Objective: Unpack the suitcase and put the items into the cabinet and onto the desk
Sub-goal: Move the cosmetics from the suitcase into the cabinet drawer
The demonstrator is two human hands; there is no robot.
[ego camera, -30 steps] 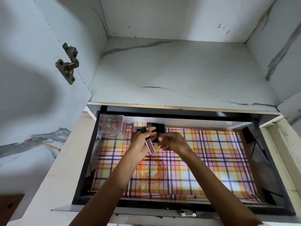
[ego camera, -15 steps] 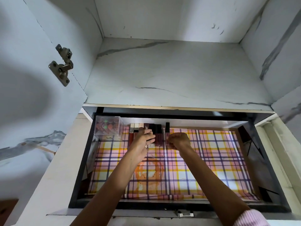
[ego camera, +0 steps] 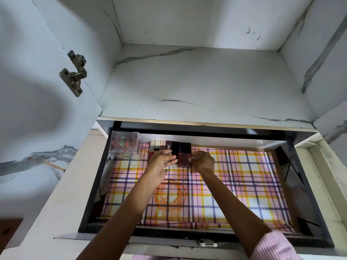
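Above the drawer's [ego camera: 308,184] left corner, a metal hinge [ego camera: 74,78] hung on the open cabinet door [ego camera: 33,76]. In the drawer's far-left corner stood a clear box [ego camera: 124,142] holding small round things in red and green. Just right of it, along the drawer's back wall, a row of cosmetic tubes [ego camera: 170,147] lay side by side, pale caps on the left and dark caps on the right.

The left hand [ego camera: 161,166] reached in over the drawer's middle-left, its fingers straight and spread, the fingertips against the near ends of the tubes and clasping nothing. The right hand [ego camera: 203,161] sat just to the right of the row, apart from the left hand, with the dark tubes between them. Its fingers were curled, and thumb and fingertips pinched the rightmost tube [ego camera: 189,154] at its lower end.

A plaid liner [ego camera: 244,184] in pink, yellow and purple covered the drawer's floor, with an orange stain near its middle. Above the drawer ran a marbled white shelf [ego camera: 197,81]. A small metal latch [ego camera: 207,244] sat on the drawer's front edge, and a pink-striped sleeve [ego camera: 272,246] crossed the drawer's near-right corner.
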